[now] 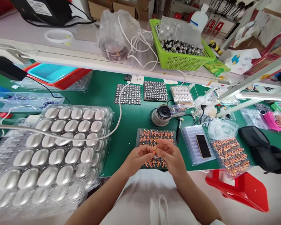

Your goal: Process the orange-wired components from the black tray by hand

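Head view: the left hand (pixel 137 158) and right hand (pixel 174 157) meet above the parts tray (pixel 137 136). Grip state: the thumb and fingers of each hand appear closed on 1 small orange part (pixel 155 151), located between the 2 hands. Its fine detail is partly hidden by the fingers.

Step in hand, as judged: close 2-handed handling of a single part. The next move calls for light fingertip pressure, a steady part angle and small, controlled finger motion; excess force could make the part slip.

Adjacent items: a round grey device (pixel 161 116) stands beyond the parts tray; a black-handled tool (pixel 178 131) lies just beside it. Farther right, a phone (pixel 203 146) rests on a clear tray (pixel 189 147).
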Motion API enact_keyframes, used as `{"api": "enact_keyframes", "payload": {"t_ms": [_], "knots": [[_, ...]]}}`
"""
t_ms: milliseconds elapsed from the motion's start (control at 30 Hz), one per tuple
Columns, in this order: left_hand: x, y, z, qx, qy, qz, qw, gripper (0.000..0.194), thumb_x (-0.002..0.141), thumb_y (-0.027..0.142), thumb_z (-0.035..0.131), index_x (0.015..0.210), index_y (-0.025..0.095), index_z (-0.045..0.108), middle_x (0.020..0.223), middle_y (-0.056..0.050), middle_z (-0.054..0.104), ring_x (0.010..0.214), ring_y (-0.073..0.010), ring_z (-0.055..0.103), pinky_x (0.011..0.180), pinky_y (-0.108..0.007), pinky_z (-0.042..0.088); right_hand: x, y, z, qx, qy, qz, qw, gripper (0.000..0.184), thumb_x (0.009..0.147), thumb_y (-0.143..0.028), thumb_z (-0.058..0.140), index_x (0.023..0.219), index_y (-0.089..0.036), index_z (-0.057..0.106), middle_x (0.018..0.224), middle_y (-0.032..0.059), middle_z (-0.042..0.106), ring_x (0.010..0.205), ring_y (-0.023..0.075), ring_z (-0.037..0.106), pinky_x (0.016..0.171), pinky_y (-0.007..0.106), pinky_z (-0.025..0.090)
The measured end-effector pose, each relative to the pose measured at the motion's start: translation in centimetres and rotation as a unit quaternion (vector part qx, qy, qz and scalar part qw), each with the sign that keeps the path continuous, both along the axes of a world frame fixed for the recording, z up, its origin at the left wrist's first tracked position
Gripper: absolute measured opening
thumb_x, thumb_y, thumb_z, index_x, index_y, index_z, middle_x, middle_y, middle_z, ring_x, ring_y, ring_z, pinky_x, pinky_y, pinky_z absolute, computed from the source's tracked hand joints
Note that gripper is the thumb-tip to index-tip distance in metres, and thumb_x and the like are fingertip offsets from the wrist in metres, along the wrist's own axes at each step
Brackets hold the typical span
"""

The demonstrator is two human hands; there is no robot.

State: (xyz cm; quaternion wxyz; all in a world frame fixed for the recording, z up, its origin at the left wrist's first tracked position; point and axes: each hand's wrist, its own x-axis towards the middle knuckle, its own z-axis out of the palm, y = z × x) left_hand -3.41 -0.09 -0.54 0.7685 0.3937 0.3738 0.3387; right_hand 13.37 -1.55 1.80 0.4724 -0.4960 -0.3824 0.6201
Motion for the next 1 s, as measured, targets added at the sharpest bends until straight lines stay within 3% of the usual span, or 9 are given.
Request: {"api": "enact_keyframes", "payload": {"t_ms": [100, 167, 333, 467, 633, 1000], "knots": [[-0.4, 0.4, 0.5, 0.055, 0.051, 0.040, 0.996, 0.023, 0.084, 0.031, 0.062, 0.103, 0.019, 0.063, 0.090, -0.003, 0.061, 0.082, -0.0142, 0.054, 0.073, -0.026, 0.044, 0.7, -0.4, 0.1, 0.010, -0.066, -0.007, 0.998, 0.034, 0.077, -0.030, 0.071, 0.109, -0.024, 0.062, 0.083, 0.0020, 0.069, 0.081, 0.0176, 0.065, 0.075, 0.032, 0.053], [-0.4, 0.5, 0.5, 0.093, 0.060, 0.031, 0.993, 0.029, 0.085, 0.030, 0.061, 0.113, 0.022, 0.062, 0.093, -0.003, 0.061, 0.085, -0.0150, 0.056, 0.075, -0.027, 0.045, 1.0, -0.6, 0.2, 0.011, -0.084, 0.002, 0.996, 0.037, 0.078, -0.031, 0.069, 0.112, -0.024, 0.058, 0.082, 0.0019, 0.069, 0.079, 0.0178, 0.066, 0.074, 0.032, 0.053], [0.3, 0.5, 0.0, 0.195, 0.051, -0.006, 0.979, 0.020, 0.084, 0.026, 0.063, 0.101, 0.023, 0.071, 0.085, -0.004, 0.062, 0.083, -0.0168, 0.058, 0.075, -0.029, 0.048, 1.3, -0.9, 0.7, 0.015, -0.137, 0.026, 0.990, 0.042, 0.080, -0.033, 0.067, 0.119, -0.023, 0.054, 0.085, 0.0032, 0.072, 0.078, 0.0192, 0.067, 0.069, 0.032, 0.054], [0.4, 0.4, -0.4, 0.192, 0.041, 0.005, 0.980, 0.018, 0.083, 0.023, 0.064, 0.100, 0.025, 0.072, 0.086, -0.004, 0.061, 0.080, -0.0159, 0.059, 0.070, -0.028, 0.049, 1.5, -1.1, 1.2, 0.026, -0.178, 0.046, 0.983, 0.042, 0.082, -0.030, 0.063, 0.123, -0.024, 0.053, 0.085, 0.0019, 0.072, 0.075, 0.0175, 0.067, 0.061, 0.027, 0.052], [0.2, 0.0, -0.3, 0.203, 0.057, 0.017, 0.977, 0.018, 0.082, 0.022, 0.065, 0.099, 0.024, 0.072, 0.086, -0.005, 0.060, 0.080, -0.0158, 0.059, 0.068, -0.027, 0.051, 1.4, -1.1, 1.6, 0.045, -0.217, 0.063, 0.973, 0.040, 0.083, -0.023, 0.060, 0.122, -0.024, 0.053, 0.082, 0.0002, 0.072, 0.072, 0.0157, 0.066, 0.065, 0.028, 0.053], [-0.1, -0.3, 0.7, 0.363, 0.212, 0.044, 0.906, 0.020, 0.084, 0.021, 0.062, 0.100, 0.027, 0.072, 0.091, -0.006, 0.064, 0.079, -0.0149, 0.063, 0.068, -0.026, 0.053, 1.1, -1.1, 1.6, 0.063, -0.255, 0.063, 0.963, 0.036, 0.082, -0.023, 0.058, 0.119, -0.025, 0.054, 0.082, -0.0005, 0.073, 0.069, 0.0164, 0.068, 0.063, 0.028, 0.054]]}}
